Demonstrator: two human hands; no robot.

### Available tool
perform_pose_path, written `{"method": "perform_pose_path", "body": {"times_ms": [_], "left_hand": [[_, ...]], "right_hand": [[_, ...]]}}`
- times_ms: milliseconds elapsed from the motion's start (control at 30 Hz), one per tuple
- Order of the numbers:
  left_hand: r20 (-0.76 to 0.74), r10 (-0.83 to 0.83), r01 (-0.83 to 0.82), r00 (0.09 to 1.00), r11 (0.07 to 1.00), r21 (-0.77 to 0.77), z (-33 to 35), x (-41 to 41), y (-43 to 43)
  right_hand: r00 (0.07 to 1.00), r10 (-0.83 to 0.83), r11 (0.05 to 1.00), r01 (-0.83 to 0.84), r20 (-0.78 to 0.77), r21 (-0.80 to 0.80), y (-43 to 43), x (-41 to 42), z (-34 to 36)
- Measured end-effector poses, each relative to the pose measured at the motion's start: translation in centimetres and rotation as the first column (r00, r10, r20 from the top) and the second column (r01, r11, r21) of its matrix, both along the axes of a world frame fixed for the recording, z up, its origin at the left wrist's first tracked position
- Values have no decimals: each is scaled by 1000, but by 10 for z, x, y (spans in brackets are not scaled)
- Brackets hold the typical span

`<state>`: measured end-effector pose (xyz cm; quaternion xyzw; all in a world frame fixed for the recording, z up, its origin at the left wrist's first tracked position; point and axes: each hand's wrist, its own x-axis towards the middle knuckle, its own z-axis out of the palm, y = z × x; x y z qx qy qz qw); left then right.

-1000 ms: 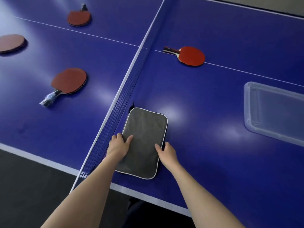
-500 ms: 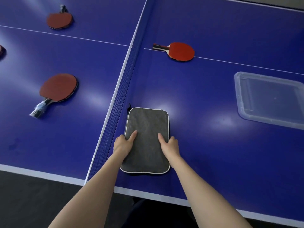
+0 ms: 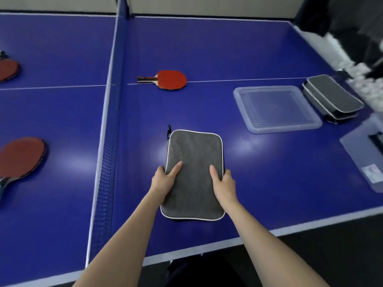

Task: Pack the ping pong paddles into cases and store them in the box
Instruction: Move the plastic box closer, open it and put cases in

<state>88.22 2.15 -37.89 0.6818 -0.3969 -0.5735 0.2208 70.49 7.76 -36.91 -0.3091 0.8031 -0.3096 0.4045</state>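
Item one: grey case. It sits on the blue table, on the right side of the net, near the table's front edge, with its zip pull at the far left corner. Whether its near end rests flat or is raised slightly, I cannot tell.

Item two: my left hand grips the case's left edge, thumb on top and fingers curled round the side. My right hand grips the right edge in the same way.

Item three: one red paddle lies on the centre line beyond the case, handle toward the net. Two more paddles lie across the net, a near one and a far one, both cut by the frame.

Item four: a clear plastic box stands to the right, well apart from the case. Just beyond it, stacked grey cases lie at the table's right end.
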Motion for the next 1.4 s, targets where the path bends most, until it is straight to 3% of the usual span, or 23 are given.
{"method": "perform_pose_path", "body": {"times_ms": [167, 467, 600, 933, 1200, 1400], "left_hand": [[-76, -90, 91, 993, 996, 7, 19, -55, 3], [-95, -277, 260, 956, 953, -155, 52, -174, 43], [-68, -329, 305, 942, 922, -240, 65, -244, 82], [-173, -444, 370, 879, 865, -337, 99, -428, 207], [-193, -462, 381, 865, 858, -344, 117, -526, 232], [-245, -369, 289, 897, 907, -308, 114, -590, 212]], "right_hand": [[995, -87, 991, 83, -38, -101, 22, -50, 18], [965, -258, 937, 238, -46, -255, 91, -151, 37], [944, -318, 915, 283, -83, -287, 138, -216, 47], [896, -439, 849, 389, -68, -358, 274, -392, 80], [881, -473, 828, 432, -32, -357, 303, -485, 103], [924, -383, 879, 366, 5, -306, 280, -556, 114]]}}
